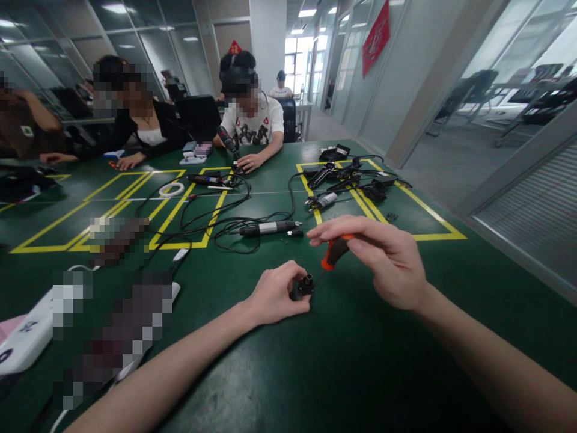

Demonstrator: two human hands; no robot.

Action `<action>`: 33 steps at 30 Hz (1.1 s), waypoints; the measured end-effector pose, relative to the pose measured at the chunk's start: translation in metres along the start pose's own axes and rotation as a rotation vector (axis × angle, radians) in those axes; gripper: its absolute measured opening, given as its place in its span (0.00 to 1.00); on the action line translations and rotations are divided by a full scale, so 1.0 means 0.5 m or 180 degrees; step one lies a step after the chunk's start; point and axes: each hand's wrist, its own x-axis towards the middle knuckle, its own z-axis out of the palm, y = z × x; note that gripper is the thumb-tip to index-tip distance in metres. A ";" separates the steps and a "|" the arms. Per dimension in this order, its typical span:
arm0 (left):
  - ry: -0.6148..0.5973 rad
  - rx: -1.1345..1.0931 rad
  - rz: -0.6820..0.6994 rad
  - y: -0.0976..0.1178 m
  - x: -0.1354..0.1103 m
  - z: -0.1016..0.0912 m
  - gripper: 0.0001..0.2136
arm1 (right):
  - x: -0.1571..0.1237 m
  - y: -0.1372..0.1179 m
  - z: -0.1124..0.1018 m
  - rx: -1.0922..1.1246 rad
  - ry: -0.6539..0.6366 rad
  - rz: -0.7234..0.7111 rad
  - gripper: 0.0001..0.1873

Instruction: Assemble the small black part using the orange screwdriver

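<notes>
My left hand (279, 293) rests on the green table, thumb and fingers closed around a small black round part (306, 285) with a short cylinder standing up from its flange. Just above and to the right, my right hand (383, 255) holds a screwdriver (332, 252) with an orange and dark handle between thumb and fingers. The screwdriver is tilted, and its thin shaft slants down to the left toward the black part's edge. Whether the tip touches the part I cannot tell. Behind my hands lies a pen-shaped electric tool (269, 228) in black and silver, with a small black piece (295, 232) by its tip.
Yellow tape (439, 231) marks rectangles on the green table (243, 385). Black cables and dark parts (356, 177) are heaped at the back right. A tape roll (171, 189) lies at centre left, power banks (40, 325) at the left. Across the table a person (252, 120) handles a power tool.
</notes>
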 end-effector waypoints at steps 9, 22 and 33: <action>-0.0130 -0.0653 -0.0256 -0.002 0.003 -0.006 0.15 | 0.005 0.001 0.004 -0.0553 0.0400 -0.0167 0.12; -0.0223 -0.0864 -0.0282 -0.006 0.004 -0.008 0.12 | 0.010 0.005 -0.006 -0.0188 0.0347 -0.0214 0.09; -0.0133 -0.0983 -0.0375 -0.013 0.005 -0.009 0.15 | 0.012 -0.009 -0.001 -0.0401 0.0295 -0.0217 0.08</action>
